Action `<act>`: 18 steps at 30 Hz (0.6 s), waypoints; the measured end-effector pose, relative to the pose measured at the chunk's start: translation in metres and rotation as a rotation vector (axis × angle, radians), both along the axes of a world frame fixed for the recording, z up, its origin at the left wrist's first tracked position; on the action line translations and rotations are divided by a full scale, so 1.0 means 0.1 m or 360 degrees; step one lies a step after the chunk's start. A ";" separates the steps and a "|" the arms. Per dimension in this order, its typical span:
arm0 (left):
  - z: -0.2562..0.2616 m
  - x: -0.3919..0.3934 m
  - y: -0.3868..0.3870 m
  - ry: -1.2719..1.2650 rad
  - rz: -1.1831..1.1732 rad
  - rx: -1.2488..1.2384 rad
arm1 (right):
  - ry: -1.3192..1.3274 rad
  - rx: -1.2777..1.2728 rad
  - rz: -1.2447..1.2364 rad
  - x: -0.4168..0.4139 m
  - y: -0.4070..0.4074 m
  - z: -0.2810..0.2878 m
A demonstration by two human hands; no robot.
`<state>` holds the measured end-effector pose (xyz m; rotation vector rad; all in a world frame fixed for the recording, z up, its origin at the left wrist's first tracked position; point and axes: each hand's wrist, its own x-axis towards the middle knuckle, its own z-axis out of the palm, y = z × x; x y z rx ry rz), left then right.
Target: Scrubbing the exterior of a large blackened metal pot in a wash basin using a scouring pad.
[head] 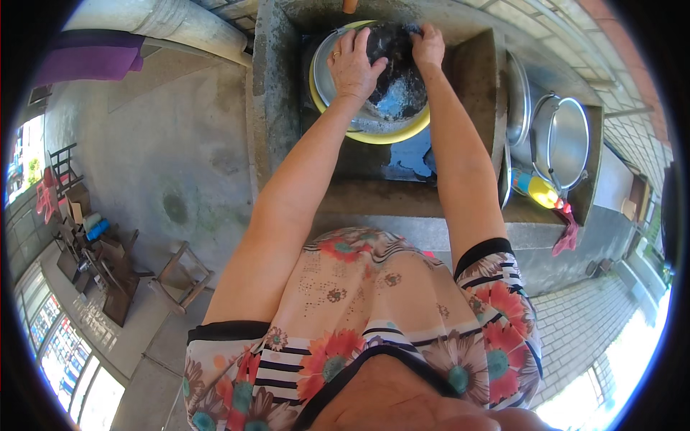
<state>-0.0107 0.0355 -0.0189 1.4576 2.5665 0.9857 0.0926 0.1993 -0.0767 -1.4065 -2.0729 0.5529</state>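
Observation:
A metal pot with a blackened, wet outer surface (400, 81) lies tilted in a silvery metal basin (323, 81). Under both is a yellow plastic basin (407, 133), standing in a concrete sink (275, 108). My left hand (353, 67), with a ring on one finger, holds the pot's left side, its thumb on the black surface. At the pot's upper right edge, my right hand (429, 47) has its fingers bent against the dark surface. Something small and dark shows by those fingertips; whether it is a scrubbing pad I cannot tell.
Water pools on the sink floor (407, 156). Right of the divider (498, 108) stand a steel pot with a bail handle (563, 134), a round metal lid (517, 102) and a yellow detergent bottle (542, 192). A dark red cloth (566, 237) hangs over the edge. A wooden stool (183, 277) stands left.

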 end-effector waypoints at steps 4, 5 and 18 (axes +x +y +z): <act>0.00 0.00 -0.01 0.0008 0.0045 -0.0021 | 0.0198 0.0318 0.0249 0.29 -0.59 0.08; -0.03 -0.02 0.00 0.0002 0.0042 0.0009 | 0.0269 0.0326 0.0270 0.36 -0.77 0.11; 0.04 0.03 0.06 0.0002 0.0062 -0.0123 | 0.0426 -0.0051 0.0120 0.77 -1.90 0.25</act>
